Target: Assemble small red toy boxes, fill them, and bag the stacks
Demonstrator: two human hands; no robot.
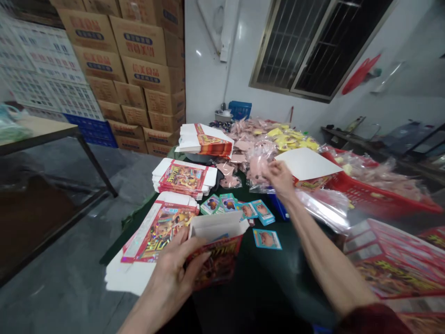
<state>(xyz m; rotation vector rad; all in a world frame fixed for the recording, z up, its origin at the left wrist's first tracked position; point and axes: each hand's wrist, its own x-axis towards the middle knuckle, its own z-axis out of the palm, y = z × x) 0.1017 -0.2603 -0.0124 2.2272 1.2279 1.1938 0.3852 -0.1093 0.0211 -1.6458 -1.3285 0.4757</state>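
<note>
My left hand (179, 262) is wrapped round a red printed carton (220, 260), which stands with its top flaps apart and something bluish just visible inside. Further off, my right hand (280, 176) pinches a pink pig-faced item in a clear bag (258, 169) at the edge of a heap of pink bagged items (243, 132). Between the hands lie blue picture cards (262, 212) in small stacks, and one single card (267, 239) lies nearer me. Flat printed cartons (163, 225) are stacked beside my left hand.
Yellow bagged items (295, 138) lie behind the pink heap. A red basket (375, 197) full of bagged items stands at right, with filled-out printed cartons (396, 260) in front of it. Brown shipping boxes (149, 74) are piled by the wall. A side table (41, 130) stands at left.
</note>
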